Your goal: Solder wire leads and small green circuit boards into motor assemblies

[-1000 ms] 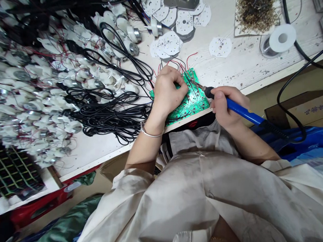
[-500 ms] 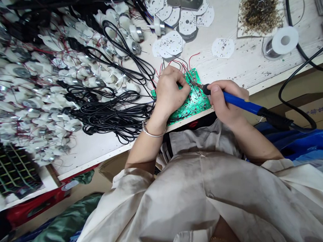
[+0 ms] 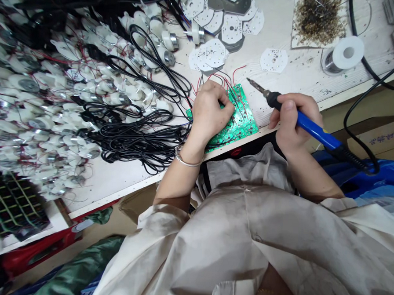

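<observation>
My right hand (image 3: pixel 295 119) is closed around a blue soldering iron (image 3: pixel 318 132). Its metal tip is lifted clear of the work, up and to the right of a green circuit board (image 3: pixel 243 119). Over the board's left part rests my left hand (image 3: pixel 212 106), thumb and fingers pinched together. What sits in that pinch is hidden by the fingers. Thin red and black wires (image 3: pixel 237 97) run across the board and stick out past its far edge.
Black cable bundles (image 3: pixel 138 135) and a heap of white motor parts (image 3: pixel 54 96) cover the left side. White octagonal boards (image 3: pixel 210 53) lie behind my left hand. A solder spool (image 3: pixel 347 54) and a debris-covered pad (image 3: pixel 317 21) are at right. The iron's cord hangs over the table edge.
My right hand has drawn the soldering iron away from the circuit board, to the right, and its tip now points up and left. My left hand stays pinched over the board.
</observation>
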Tool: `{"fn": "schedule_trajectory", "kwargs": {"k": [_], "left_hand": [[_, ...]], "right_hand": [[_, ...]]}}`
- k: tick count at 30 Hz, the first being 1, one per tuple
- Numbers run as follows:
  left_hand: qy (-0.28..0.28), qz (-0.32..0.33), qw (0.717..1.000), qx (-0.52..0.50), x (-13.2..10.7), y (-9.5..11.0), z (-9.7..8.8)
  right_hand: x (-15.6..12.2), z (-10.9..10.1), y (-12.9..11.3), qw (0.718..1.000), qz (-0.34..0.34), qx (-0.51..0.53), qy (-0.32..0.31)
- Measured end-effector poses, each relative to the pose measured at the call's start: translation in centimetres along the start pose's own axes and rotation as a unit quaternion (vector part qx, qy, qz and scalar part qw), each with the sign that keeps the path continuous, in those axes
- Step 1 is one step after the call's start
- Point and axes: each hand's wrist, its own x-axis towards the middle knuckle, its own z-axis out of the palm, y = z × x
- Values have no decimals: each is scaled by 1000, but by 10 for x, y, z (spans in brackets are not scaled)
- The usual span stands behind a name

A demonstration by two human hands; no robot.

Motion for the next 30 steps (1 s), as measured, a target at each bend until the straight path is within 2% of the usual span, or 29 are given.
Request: {"fn": "schedule_trajectory", "kwargs": {"k": [4,9,14,19,23,27,30], "left_hand": [[0,-3,1000,9,1,0,1],[-9,-2,1000,7,0,0,-3],[-24,-20,999,17,1,4,-7],[-13,-36,999,25,2,12,-8],[-7,-34,999,23,2,16,-9],[-6,-42,999,28,2,21,-12],[-18,-48,998,39,4,23,-14]], "right_hand": [[-3,9,14,994,33,36,94],[-5,23,32,980,-17,123,152],[-9,24,40,992,7,51,112],[-9,24,38,988,-37,55,141],[-7,23,34,993,-29,10,114],[-5,22,33,991,-68,-22,109],[-2,25,34,982,-125,-47,135]]}}
